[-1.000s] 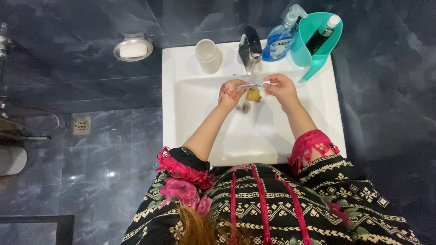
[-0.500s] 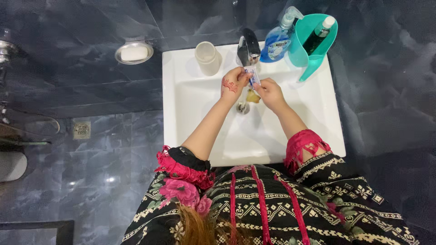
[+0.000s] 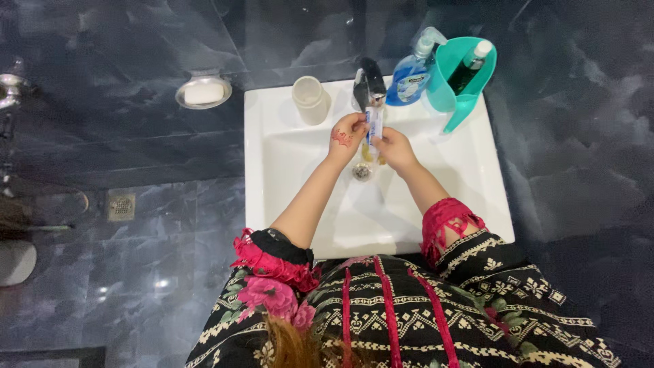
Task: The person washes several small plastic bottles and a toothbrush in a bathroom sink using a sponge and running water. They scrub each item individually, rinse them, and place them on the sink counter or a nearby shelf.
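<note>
One view, head camera, looking straight down; I report it line by line.
Left hand (image 3: pixel 346 134): I see it over the basin near the tap, red patterned marking on its back, fingers curled closed around the upper part of the tube.
Right hand (image 3: pixel 394 148): just beside the left, fingers closed on the lower part of the tube; I cannot tell how tight the grip is.
Tube (image 3: pixel 373 123): small, white with blue, held roughly upright between both hands, directly below the tap spout.
Yellow item (image 3: pixel 368 155): partly hidden beneath the hands, next to the drain; I cannot tell what it is.
Drain (image 3: pixel 362 172): round metal fitting in the basin floor, just below the hands.
Sink (image 3: pixel 449 177): white, rectangular, set against dark marbled wall tiles.
Tap (image 3: pixel 368 80): dark and chrome, centred on the back ledge.
Cup (image 3: pixel 310 99): cream, upright on the ledge, left of the tap.
Pump bottle (image 3: pixel 411 73): blue liquid, right of the tap, touching the jug.
Teal jug (image 3: pixel 458 85): on the right rear corner, a dark bottle with a white cap (image 3: pixel 471 63) standing inside.
Soap dish (image 3: pixel 204 92): round metal, wall-mounted left of the sink, holding a white bar.
Floor drain (image 3: pixel 122 206): square grate, well apart to the left.
</note>
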